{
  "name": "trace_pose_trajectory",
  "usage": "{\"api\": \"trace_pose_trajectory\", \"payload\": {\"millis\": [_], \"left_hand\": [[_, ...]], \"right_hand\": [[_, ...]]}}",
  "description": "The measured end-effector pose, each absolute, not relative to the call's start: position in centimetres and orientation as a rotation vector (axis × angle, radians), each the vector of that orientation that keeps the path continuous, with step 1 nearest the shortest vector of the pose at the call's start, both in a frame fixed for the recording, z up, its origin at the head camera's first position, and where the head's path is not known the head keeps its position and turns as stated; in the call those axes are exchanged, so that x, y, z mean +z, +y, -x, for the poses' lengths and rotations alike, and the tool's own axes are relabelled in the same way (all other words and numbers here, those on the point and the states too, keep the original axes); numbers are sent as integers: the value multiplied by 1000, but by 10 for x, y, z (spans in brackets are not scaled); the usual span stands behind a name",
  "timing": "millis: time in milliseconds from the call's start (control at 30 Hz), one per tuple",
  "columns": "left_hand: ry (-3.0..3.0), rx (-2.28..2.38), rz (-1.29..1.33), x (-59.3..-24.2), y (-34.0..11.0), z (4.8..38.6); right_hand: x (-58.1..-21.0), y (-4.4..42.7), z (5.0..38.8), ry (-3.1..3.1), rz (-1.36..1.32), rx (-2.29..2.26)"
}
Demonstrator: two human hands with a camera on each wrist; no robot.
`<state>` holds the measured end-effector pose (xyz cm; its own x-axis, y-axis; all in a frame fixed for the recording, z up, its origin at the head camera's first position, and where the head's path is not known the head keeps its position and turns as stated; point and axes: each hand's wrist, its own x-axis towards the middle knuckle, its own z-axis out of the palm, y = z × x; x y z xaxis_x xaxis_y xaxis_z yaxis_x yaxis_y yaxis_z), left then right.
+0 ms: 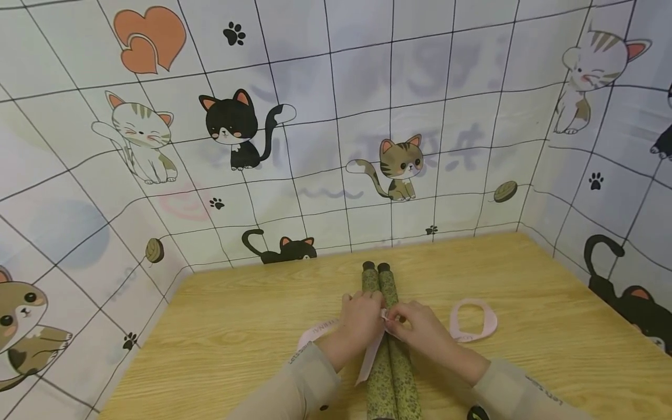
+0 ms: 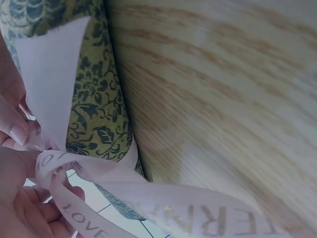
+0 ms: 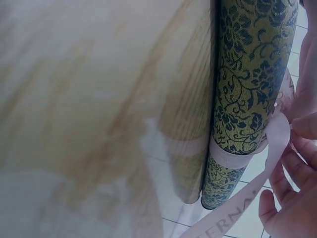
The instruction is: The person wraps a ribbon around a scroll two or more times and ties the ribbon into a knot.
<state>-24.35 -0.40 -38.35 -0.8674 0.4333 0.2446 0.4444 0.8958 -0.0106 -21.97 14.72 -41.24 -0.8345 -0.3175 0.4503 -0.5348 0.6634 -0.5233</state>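
Observation:
Two long rolled scrolls, the left scroll (image 1: 379, 391) and the right scroll (image 1: 405, 379), lie side by side on the table, covered in green-gold floral brocade with black ends. A pale pink printed ribbon (image 1: 370, 360) passes around them, and its loop and crossing show in the left wrist view. My left hand (image 1: 359, 318) is over the left scroll, its fingers pinching the ribbon at the crossing. From the right, my right hand (image 1: 422, 329) pinches the ribbon between thumb and finger. In the right wrist view a ribbon band (image 3: 230, 157) wraps the brocade. Part of the crossing is hidden by fingers.
On the wood-grain table (image 1: 236, 338), a curled ribbon length (image 1: 489, 324) lies right of the hands; another ribbon stretch (image 1: 311, 335) lies left. A dark object (image 1: 478, 413) is cut off at the bottom edge. Cat-printed sheeting (image 1: 315, 128) encloses the back and sides.

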Motion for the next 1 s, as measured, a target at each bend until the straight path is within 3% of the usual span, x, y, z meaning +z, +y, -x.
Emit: {"api": "trace_pose_trajectory", "payload": {"millis": [400, 733, 1000], "left_hand": [[-2878, -7, 618, -389, -6, 245], [-2765, -17, 686, -388, -8, 246], [-2744, -23, 730, -391, -10, 247]], "right_hand": [[-408, 149, 220, -2629, -752, 1112], [-403, 143, 226, -2642, -268, 1494], [-400, 140, 234, -2541, -167, 1738]]}}
